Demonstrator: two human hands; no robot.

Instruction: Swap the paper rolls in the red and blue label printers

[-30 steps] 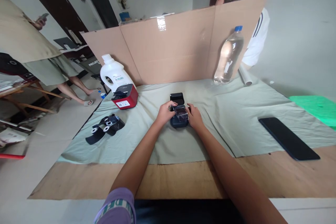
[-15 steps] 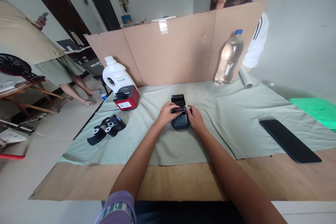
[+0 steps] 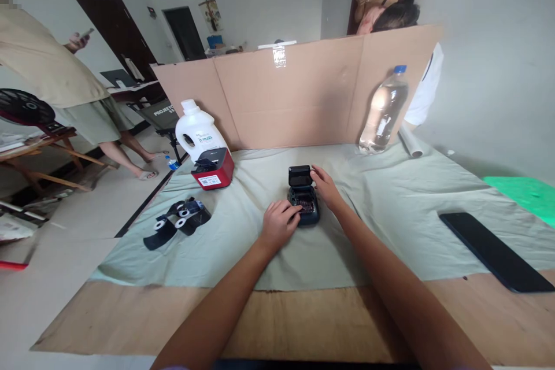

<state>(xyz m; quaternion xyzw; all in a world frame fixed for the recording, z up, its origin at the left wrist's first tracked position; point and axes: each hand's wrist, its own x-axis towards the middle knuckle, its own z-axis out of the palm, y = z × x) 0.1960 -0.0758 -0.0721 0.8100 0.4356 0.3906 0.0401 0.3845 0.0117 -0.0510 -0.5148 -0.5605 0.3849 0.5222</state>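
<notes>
A small dark portable printer (image 3: 309,219) sits on the cloth in front of me with its lid (image 3: 300,176) raised. Inside its compartment a dark, shiny roll (image 3: 306,203) shows in part. My left hand (image 3: 281,221) lies against the printer's left side, fingers stretched over the edge and one fingertip at the roll. At the right edge of the raised lid, my right hand (image 3: 326,186) has its thumb and fingers around the corner. Several black rolls with white cores (image 3: 180,222) lie on the cloth to the left.
A red and black box-shaped device (image 3: 214,170) stands before a white jug (image 3: 202,133). A water bottle (image 3: 385,113) leans against a cardboard screen (image 3: 290,98). A dark phone (image 3: 494,251) lies at right. People are behind the screen and at left.
My left hand has moved down from the compartment opening to the printer's left front side. My right hand has risen from the printer's right side to the lid. The view has shifted slightly.
</notes>
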